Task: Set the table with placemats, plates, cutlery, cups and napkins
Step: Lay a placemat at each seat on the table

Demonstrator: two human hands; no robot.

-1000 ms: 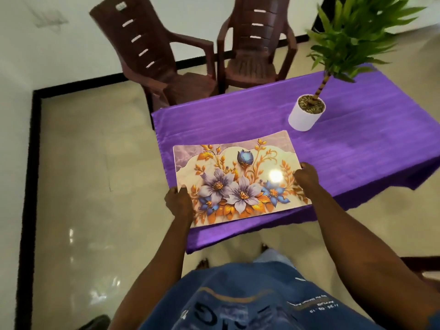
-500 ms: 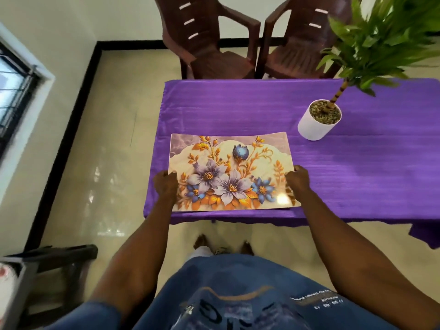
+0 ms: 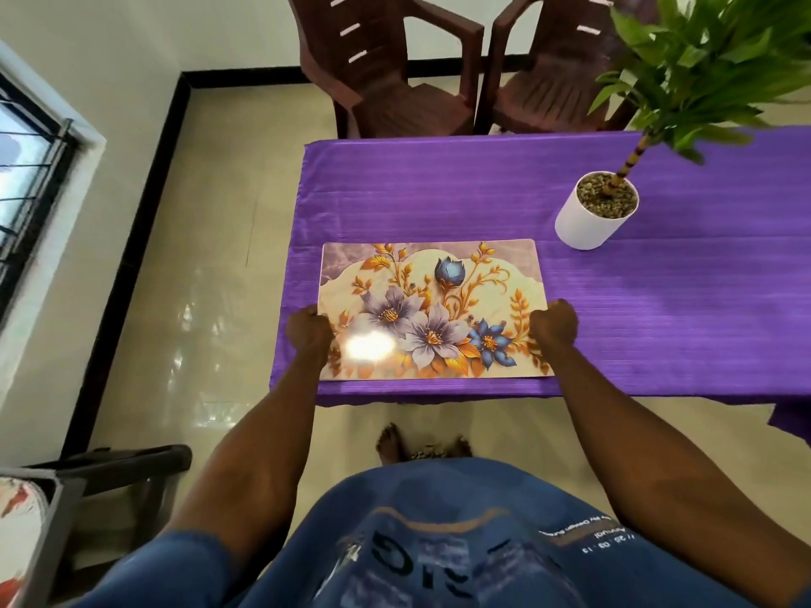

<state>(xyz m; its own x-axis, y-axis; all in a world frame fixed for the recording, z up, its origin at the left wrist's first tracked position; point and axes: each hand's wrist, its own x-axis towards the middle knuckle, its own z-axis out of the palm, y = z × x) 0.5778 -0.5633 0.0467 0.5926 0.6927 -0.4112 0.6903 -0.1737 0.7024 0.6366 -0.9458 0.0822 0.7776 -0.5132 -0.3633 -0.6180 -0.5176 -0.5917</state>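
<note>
A floral placemat (image 3: 432, 309) with purple, blue and orange flowers lies flat on the purple tablecloth (image 3: 439, 190), close to the table's near left corner. My left hand (image 3: 308, 330) grips the mat's left edge with curled fingers. At the mat's right edge my right hand (image 3: 554, 321) grips it the same way. Both hands sit about halfway along the short sides. No plates, cutlery, cups or napkins are in view.
A white pot with a green plant (image 3: 594, 212) stands on the table to the right of the mat. Two brown plastic chairs (image 3: 395, 76) stand behind the table. A dark stool (image 3: 118, 471) sits at the lower left, below a window (image 3: 30, 168).
The mat has come down from a tilted carry to lie flat and square near the table's front edge. My view has swung left, so the table now faces me straight on.
</note>
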